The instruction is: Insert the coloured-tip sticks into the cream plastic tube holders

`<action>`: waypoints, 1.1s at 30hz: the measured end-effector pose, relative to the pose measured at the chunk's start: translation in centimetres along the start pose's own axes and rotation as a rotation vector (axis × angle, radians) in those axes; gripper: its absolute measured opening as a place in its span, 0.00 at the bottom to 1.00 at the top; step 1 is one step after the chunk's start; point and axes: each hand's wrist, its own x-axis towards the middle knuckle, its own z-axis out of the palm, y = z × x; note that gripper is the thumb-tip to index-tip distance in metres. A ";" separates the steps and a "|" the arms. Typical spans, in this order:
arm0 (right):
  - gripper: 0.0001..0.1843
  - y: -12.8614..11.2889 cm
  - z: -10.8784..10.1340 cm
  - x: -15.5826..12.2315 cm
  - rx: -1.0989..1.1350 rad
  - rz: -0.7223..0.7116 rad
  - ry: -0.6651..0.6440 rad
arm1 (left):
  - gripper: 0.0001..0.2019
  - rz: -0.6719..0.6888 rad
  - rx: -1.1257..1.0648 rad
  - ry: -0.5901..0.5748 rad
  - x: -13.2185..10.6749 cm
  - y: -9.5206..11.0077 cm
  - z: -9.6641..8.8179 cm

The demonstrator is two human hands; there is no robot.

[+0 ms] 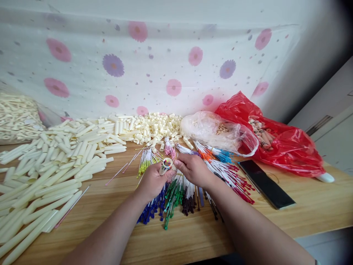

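My left hand [156, 180] is closed around a short cream pen barrel [164, 168], held upright with its open end toward me. Small tips of several colours show inside that opening. My right hand [193, 167] is right beside it, thumb and fingers pinched together near the barrel's rim; whatever they pinch is too small to make out. Thin pen refills with white stems fan out around and beneath both hands: blue [153, 209], green [173, 195], dark brown [189, 198], red [239, 182], orange [205, 154], light blue [223, 155], yellow-green [146, 160] and pink [169, 149].
Long cream pen tubes [49, 187] pile up on the left, with slotted cream parts [160, 127] at the back. A clear bag [204, 127], a red bag [292, 151] and a black phone-like slab [266, 184] lie right. A full bag [19, 117] stands far left.
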 end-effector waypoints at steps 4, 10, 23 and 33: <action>0.10 0.6 -0.5 0.1 0.064 -0.196 0.026 | 0.17 -0.024 -0.042 -0.042 0.0 0.2 -0.1; 0.15 -0.2 0.7 0.2 -0.149 -0.046 0.033 | 0.15 0.047 0.107 0.018 0.0 -0.4 0.0; 0.14 -0.7 1.2 0.2 -0.143 0.110 -0.010 | 0.11 0.087 0.247 0.069 0.0 -0.8 0.0; 0.13 -0.6 0.8 -0.1 -0.121 -0.036 0.062 | 0.13 0.101 0.132 0.051 0.1 -0.9 -0.4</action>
